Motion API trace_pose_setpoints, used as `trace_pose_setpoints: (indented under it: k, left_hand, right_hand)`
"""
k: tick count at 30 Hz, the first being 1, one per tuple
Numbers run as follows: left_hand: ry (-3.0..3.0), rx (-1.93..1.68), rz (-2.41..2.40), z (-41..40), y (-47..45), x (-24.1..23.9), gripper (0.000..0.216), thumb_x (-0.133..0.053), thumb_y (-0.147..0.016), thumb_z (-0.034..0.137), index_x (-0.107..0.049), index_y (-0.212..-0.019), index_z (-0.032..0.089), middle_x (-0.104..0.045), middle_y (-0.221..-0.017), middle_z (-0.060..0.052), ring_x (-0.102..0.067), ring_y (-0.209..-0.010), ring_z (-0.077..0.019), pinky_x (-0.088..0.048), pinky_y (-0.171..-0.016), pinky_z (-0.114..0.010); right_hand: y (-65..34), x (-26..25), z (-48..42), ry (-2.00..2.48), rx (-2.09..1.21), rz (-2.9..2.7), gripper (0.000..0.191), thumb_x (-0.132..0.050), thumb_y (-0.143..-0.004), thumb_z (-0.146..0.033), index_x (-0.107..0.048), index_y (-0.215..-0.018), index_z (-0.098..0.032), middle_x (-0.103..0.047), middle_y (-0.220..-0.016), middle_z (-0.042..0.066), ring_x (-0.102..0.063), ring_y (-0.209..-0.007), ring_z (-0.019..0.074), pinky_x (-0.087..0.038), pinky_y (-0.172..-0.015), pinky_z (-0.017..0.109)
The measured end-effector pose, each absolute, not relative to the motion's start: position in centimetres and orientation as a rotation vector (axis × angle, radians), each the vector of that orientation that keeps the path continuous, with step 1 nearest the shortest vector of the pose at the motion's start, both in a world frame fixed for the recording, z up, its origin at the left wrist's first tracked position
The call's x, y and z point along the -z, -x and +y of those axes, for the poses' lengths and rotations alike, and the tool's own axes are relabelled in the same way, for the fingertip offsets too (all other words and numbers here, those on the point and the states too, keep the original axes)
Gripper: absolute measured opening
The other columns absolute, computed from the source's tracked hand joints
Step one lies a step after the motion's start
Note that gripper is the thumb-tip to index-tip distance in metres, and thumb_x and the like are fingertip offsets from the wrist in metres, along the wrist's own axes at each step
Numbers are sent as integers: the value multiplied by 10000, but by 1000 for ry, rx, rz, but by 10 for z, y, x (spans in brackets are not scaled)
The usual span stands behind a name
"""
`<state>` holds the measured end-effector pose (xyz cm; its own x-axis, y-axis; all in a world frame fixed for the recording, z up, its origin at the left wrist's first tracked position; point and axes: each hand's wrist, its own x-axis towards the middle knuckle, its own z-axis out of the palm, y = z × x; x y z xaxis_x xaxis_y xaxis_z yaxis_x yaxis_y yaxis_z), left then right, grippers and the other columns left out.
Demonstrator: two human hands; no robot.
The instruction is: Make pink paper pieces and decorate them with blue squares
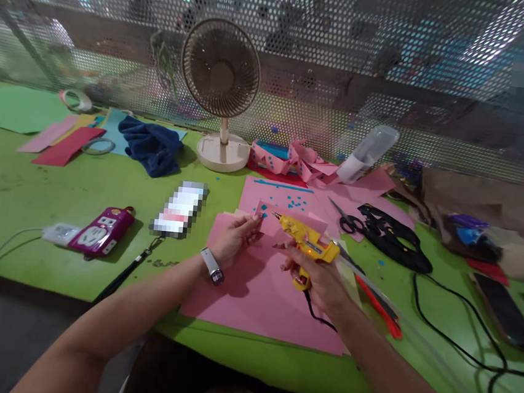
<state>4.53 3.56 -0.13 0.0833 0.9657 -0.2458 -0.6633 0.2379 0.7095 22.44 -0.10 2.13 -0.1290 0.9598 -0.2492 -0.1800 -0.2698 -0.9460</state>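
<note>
In my right hand (313,269) is a yellow hot glue gun (311,241), its metal tip pointing left and a clear glue stick trailing from its back. My left hand (238,237), with a watch on the wrist, pinches a small pink paper piece (267,212) that carries blue diamond bits. The gun's tip is close to the right of that piece; whether it touches, I cannot tell. Under both hands lie large pink paper sheets (233,299). Just beyond, small blue paper bits (297,202) are scattered on another pink sheet.
A desk fan (220,75) stands at the back beside folded pink paper strips (309,164). Scissors (351,222), a black cable (455,351) and a red-handled cutter (383,313) lie to the right. A phone (180,209) and a purple power socket (103,231) are on the left.
</note>
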Motion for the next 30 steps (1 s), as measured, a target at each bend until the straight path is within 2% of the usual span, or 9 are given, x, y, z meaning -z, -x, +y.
trace_pose_setpoints:
  k: [4,7,11,15,20,25,30]
  left_hand:
    - [-454,-1285,789,38,-46,7,382,-926,-550,351,-680,-744,132,-554,-631,61,-488,-544,-29,-500,-671,-194]
    - [-477,-1282,780,37,-47,6,380,-923,-557,356,-670,-728,129,-545,-626,62,-491,-543,-29,-499,-672,-198]
    - [-502,-1258,762,34,-47,2,358,-915,-580,331,-671,-739,123,-575,-664,50,-539,-594,-42,-496,-669,-201]
    - [-458,-1233,778,33,-46,0,343,-923,-567,274,-688,-765,123,-655,-761,19,-593,-673,-60,-505,-700,-208]
    - [-416,-1242,778,34,-46,1,246,-890,-627,206,-711,-785,145,-710,-857,-10,-634,-774,-83,-491,-696,-193]
    - [-403,-1194,724,34,-46,4,211,-857,-693,221,-722,-835,142,-693,-810,6,-604,-686,-62,-475,-672,-196]
    - [-374,-1141,680,33,-48,5,235,-866,-687,237,-730,-861,155,-674,-770,17,-576,-630,-59,-456,-641,-203]
  right_hand:
    - [-228,-14,-1,1196,-1507,-1080,320,-807,-699,-428,-662,-869,-200,-597,-515,-31,-502,-441,93,-342,-423,215]
    - [-230,-13,-2,1135,-1459,-1157,261,-784,-737,-395,-664,-883,-215,-593,-546,-42,-501,-452,86,-383,-457,225]
    - [-231,-16,-2,1072,-1425,-1175,265,-769,-753,-396,-672,-934,-229,-639,-670,-29,-486,-480,79,-421,-489,241]
    - [-230,-17,-1,1084,-1414,-1158,313,-769,-749,-395,-682,-993,-219,-569,-554,-51,-464,-462,88,-385,-469,240]
    - [-228,-19,-1,1064,-1402,-1149,291,-780,-735,-381,-686,-956,-216,-529,-531,-63,-447,-457,87,-387,-475,244]
    - [-225,-24,-3,1061,-1386,-1090,312,-776,-733,-421,-666,-945,-221,-506,-536,-70,-419,-456,83,-375,-469,244]
    - [-223,-26,-4,1066,-1385,-1103,327,-787,-712,-435,-648,-915,-220,-526,-571,-60,-429,-479,85,-380,-477,244]
